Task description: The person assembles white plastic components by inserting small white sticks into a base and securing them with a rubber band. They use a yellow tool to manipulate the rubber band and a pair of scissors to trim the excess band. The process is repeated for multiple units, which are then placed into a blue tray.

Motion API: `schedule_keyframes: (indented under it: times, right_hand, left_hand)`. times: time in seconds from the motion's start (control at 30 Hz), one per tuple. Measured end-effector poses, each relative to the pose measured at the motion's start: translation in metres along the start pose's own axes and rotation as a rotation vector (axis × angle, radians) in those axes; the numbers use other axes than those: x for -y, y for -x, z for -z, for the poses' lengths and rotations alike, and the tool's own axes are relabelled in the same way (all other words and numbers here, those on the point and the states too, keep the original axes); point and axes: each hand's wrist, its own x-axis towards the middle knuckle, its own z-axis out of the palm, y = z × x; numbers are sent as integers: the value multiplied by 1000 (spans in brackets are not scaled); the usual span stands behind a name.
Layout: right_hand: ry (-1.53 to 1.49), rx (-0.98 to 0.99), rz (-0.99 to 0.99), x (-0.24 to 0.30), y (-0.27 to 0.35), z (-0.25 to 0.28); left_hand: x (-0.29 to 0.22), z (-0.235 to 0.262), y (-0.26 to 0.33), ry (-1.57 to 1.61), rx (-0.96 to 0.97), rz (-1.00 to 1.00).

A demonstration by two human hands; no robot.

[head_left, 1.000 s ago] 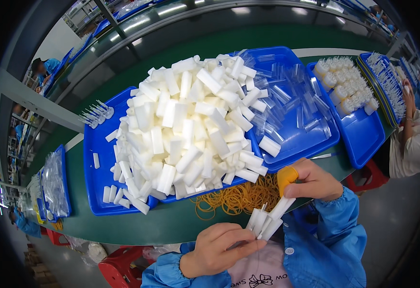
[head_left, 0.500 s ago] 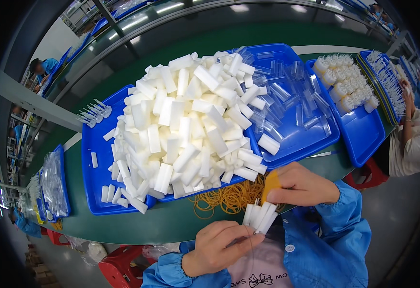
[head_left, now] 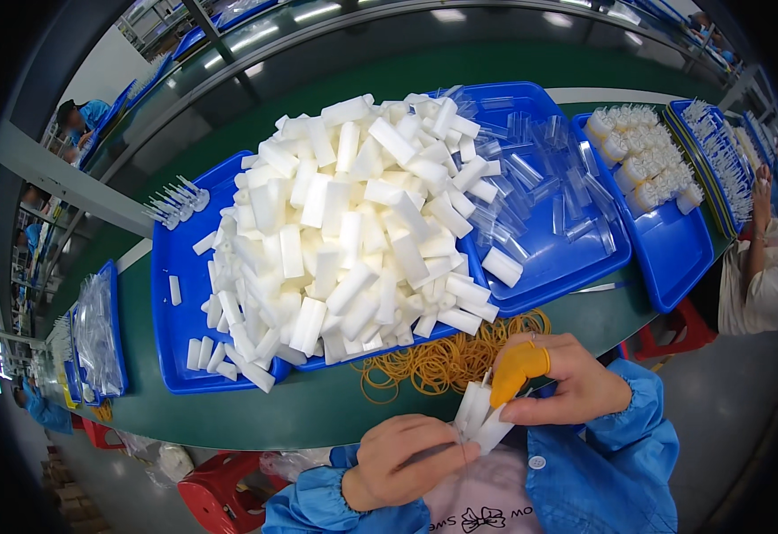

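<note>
White pieces (head_left: 471,407): small bundle, elongated block form, smooth matte faces. Location: lower frame, right of centre. Pinched by left hand (head_left: 411,458) at lower ends, right hand (head_left: 553,383) at upper right. Pose: tilted, upper ends leaning right. Thin tip (head_left: 487,378) projects above. Exact count obscured.

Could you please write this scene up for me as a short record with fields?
Left hand: fingers gripping the lower end of a small bundle of white pieces
Right hand: thumb and a finger in a yellow cover at the bundle's upper end
Large heap: loose white pieces, piled over blue trays
Right of heap: clear plastic pieces in a blue tray
Nearer the hands: tangled yellow-brown bands
Work surface: green table
</note>
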Motion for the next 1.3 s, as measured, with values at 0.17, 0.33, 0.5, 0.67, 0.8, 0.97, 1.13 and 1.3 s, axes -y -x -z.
schedule_keyframes:
  times: [0.17, 0.33, 0.5, 0.67, 0.8, 0.97, 1.13, 1.3]
  right_hand:
    - [-41, -75, -63, 0, 1, -4]
    - [-44, -188, -43, -6, 4, -11]
    - [138, -282, 94, -5, 6, -20]
    - [281, -304, 219, -3, 1, -20]
    - [-56, -665, 118, 1, -2, 7]
    - [601, -687, -66, -31, -18, 66]
    - [971, -430, -124, -56, -29, 58]
    - [1091, -462, -138, -71, -21, 56]
  left_hand:
    - [0, -1, -1, 21, -138, 249]
    - [0, -5, 1, 406, -148, 540]
    - [3, -7, 3, 536, -157, 479]
    - [7, -12, 6, 462, -215, 428]
    - [10, -9, 8, 623, -244, 489]
    - [9, -7, 9, 770, -296, 529]
    - [7, -8, 8, 825, -316, 555]
    - [8, -4, 11, 835, -323, 573]
